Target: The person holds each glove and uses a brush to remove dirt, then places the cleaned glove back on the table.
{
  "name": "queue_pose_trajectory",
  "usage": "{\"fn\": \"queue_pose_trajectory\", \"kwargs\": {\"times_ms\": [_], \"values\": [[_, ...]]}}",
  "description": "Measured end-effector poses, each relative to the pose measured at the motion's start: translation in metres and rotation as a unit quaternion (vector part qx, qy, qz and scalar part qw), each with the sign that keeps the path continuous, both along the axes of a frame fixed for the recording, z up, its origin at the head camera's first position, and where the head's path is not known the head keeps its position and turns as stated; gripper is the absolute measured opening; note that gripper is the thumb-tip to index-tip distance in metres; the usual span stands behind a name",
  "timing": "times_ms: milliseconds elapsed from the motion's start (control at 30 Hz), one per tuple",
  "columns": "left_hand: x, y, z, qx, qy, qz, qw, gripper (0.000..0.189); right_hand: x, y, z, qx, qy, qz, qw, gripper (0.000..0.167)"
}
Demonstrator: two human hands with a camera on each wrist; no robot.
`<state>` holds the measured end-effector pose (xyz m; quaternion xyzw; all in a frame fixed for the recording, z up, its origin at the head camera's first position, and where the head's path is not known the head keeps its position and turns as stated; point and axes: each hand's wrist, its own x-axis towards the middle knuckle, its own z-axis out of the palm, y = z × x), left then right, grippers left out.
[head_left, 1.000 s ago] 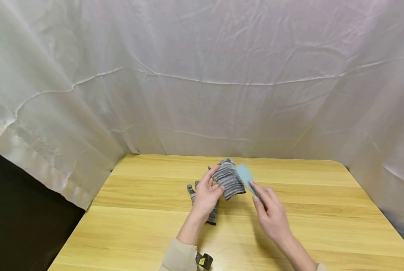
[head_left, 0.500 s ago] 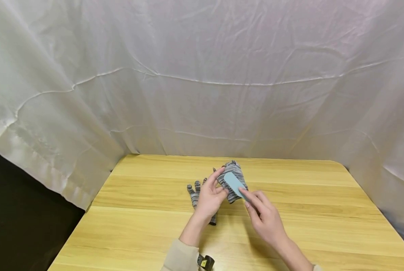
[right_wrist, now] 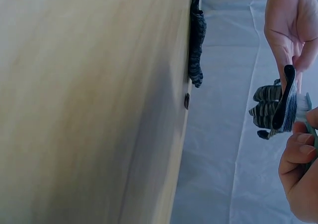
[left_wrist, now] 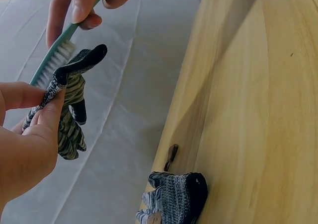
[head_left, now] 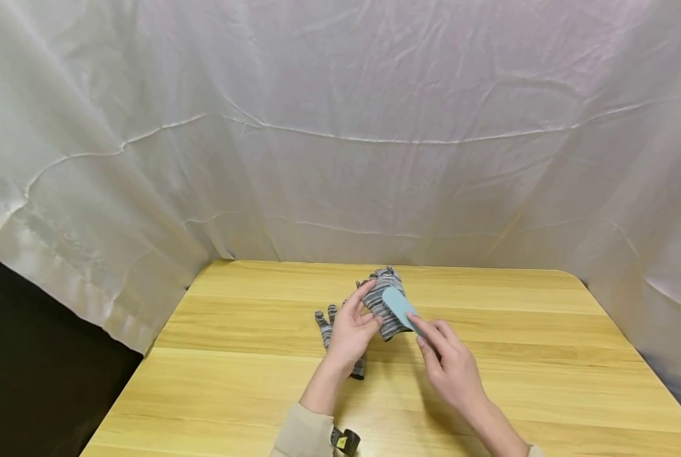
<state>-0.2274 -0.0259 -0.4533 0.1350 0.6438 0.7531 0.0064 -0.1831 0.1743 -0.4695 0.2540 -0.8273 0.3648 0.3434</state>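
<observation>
My left hand (head_left: 348, 333) pinches a grey-and-black knitted glove (head_left: 390, 279) and holds it above the table; in the left wrist view its dark cuff (left_wrist: 82, 62) shows beside my thumb and fingers. My right hand (head_left: 454, 368) grips a brush (head_left: 398, 306) with a pale blue-green back, the index finger laid along it. White bristles (left_wrist: 60, 55) face the glove's knit and sit right at its surface, as the right wrist view also shows. A second matching glove (head_left: 324, 330) lies on the table, partly hidden behind my left hand.
The wood-grain table (head_left: 249, 393) spreads around both hands. A pale, wrinkled curtain (head_left: 340, 178) hangs along its back and sides. A black wrist device (head_left: 348, 442) shows at my left sleeve. Dark fabric (head_left: 43, 362) is at the far left.
The brush has moved from the glove's right edge leftward onto its face, then slightly back to the right. The held glove has shifted a little; the second glove stays put.
</observation>
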Motion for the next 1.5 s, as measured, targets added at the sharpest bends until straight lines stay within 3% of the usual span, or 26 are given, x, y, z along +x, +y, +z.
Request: {"fn": "queue_pose_trajectory", "kwargs": {"times_ms": [433,733,1033,1300,1500], "values": [[-0.002,-0.003,0.002,0.012,-0.009,0.001,0.9999,0.071,-0.002,0.005,0.001,-0.010,-0.011,-0.021,0.9997,0.054],[-0.002,-0.007,0.003,0.009,-0.020,0.023,0.9995,0.072,-0.003,0.014,0.003,-0.043,-0.058,-0.080,0.9942,0.051],[-0.001,-0.008,0.004,0.005,-0.019,0.010,0.9998,0.072,-0.001,0.007,0.008,-0.039,-0.026,0.011,0.9988,0.048],[-0.001,-0.003,0.004,0.011,-0.016,-0.017,0.9997,0.076,0.001,0.001,0.003,-0.009,-0.033,0.036,0.9988,0.048],[0.000,-0.001,0.003,0.000,-0.015,-0.019,0.9997,0.076,0.000,-0.001,0.000,0.010,-0.032,0.042,0.9986,0.045]]}}
